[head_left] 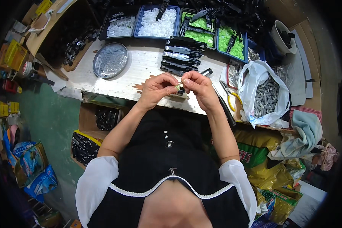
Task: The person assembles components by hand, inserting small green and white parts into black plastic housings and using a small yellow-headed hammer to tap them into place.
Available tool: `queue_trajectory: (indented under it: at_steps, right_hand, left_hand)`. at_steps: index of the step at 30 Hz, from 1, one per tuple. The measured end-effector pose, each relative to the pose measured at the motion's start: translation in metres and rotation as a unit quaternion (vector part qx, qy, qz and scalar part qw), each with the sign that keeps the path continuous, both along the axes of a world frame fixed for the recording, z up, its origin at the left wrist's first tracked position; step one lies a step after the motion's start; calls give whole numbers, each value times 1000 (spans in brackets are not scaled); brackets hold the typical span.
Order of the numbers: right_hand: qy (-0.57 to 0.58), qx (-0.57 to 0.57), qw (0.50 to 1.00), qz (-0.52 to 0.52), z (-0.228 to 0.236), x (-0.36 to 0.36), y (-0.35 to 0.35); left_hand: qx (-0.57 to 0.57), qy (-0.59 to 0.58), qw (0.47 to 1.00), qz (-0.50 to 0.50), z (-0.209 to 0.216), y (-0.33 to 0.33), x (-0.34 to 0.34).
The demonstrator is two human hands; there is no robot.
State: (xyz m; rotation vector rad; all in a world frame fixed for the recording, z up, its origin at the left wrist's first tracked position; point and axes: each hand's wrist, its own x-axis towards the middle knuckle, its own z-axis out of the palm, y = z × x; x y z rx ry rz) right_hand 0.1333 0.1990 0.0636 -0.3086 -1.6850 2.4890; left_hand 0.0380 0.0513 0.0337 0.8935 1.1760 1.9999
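My left hand point(158, 90) is closed in a pinch at the table's front edge, with a small pale green plastic piece point(177, 87) between thumb and forefinger. Close against it, my right hand point(200, 88) pinches too; what its fingertips hold is too small to make out. A small black part point(181, 91) shows just below the meeting fingertips, and whether either hand grips it is unclear. Just beyond the hands lies a row of long black plastic assemblies point(181, 56).
Trays of white pieces point(157, 22) and green pieces point(231, 42) line the back. A round metal dish point(110, 60) stands left. To the right lie a black-handled tool point(225, 108), yellow-handled pliers point(230, 95) and a white bag point(249, 81) of small grey parts.
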Motion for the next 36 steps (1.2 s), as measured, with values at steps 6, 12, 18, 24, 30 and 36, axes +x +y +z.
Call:
queue_trajectory:
  at_steps: [6, 12, 18, 24, 30, 36]
  right_hand:
    - [-29, -15, 998, 51, -3, -2, -1]
    - [-12, 42, 999, -9, -6, -2, -10]
    - [36, 297, 951, -80, -12, -4, -18]
    - [134, 527, 828, -140, -6, 2, -20]
    - [181, 614, 753, -149, -12, -5, -21]
    - [148, 660, 730, -98, -37, -5, -13]
  left_hand:
    - [-8, 94, 995, 32, -5, -1, -4]
    - [-28, 54, 997, 43, 0, -5, -1]
    - [-44, 224, 964, 137, -5, -5, -1]
    - [-65, 274, 943, 180, -12, -9, -4]
    - [-70, 328, 923, 188, -7, -8, -5]
    - [-177, 435, 856, 216, -25, -25, -23]
